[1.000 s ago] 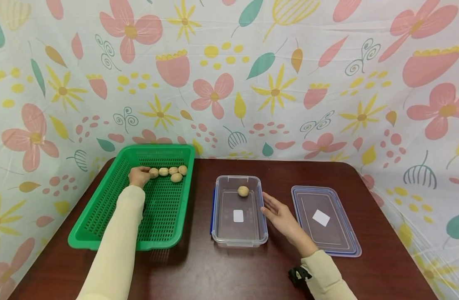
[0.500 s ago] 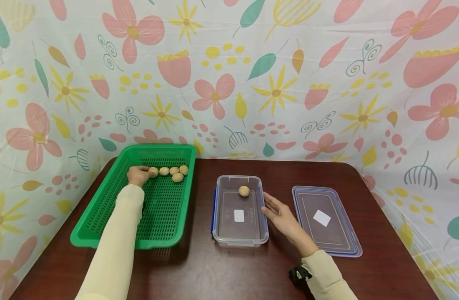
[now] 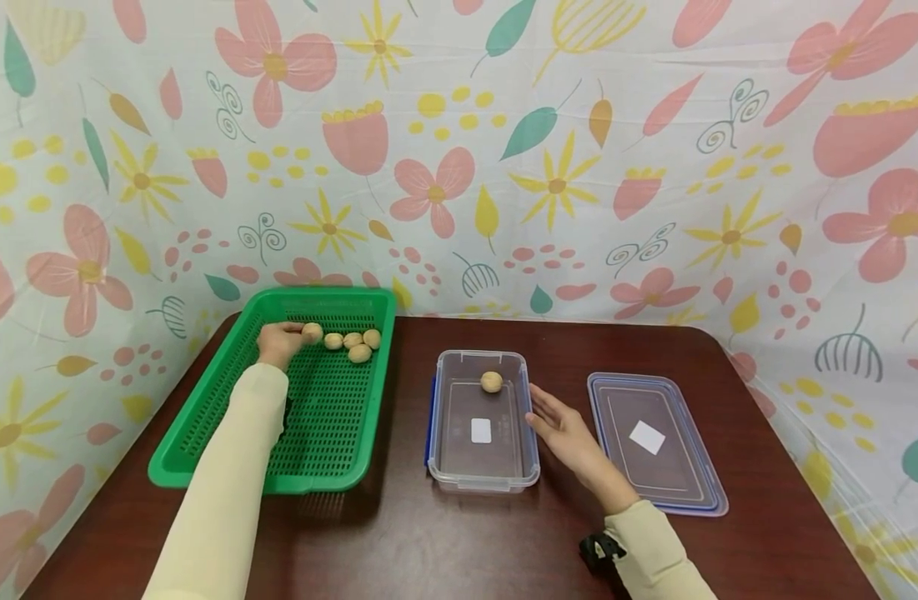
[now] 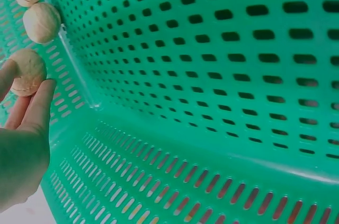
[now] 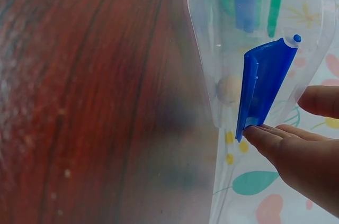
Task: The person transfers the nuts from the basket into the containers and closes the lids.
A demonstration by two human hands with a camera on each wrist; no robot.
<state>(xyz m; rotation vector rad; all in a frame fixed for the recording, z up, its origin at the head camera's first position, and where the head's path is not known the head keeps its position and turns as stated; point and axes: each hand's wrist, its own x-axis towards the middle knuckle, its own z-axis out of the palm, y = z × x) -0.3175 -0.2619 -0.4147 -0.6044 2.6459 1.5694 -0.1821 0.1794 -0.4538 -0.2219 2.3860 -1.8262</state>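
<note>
My left hand [image 3: 280, 343] pinches a walnut [image 3: 312, 332] between thumb and fingertips, inside the green basket [image 3: 158, 468]. In the left wrist view, the pinched walnut [image 4: 29, 70] is close to another walnut [image 4: 42, 23]. Several more walnuts [image 3: 359, 353] lie along the basket's far end, right of that hand. My right hand [image 3: 571, 437] rests against the right side of a clear plastic container [image 3: 483, 482]. Its fingers are extended at a blue side latch [image 5: 265, 81], with the thumb near the rim. One walnut [image 3: 492, 382] lies inside the container, toward its far end.
A clear lid [image 3: 654, 467] with a white label [image 3: 647, 437] lies on the dark wooden table [image 3: 413, 542], right of the container. Behind the table hangs a flower-patterned cloth [image 3: 459, 100]. The basket's raised walls surround the left hand.
My left hand has raised the pinched walnut slightly up and away from the row in the basket. The right hand stays at the container's side. The head view has shifted slightly.
</note>
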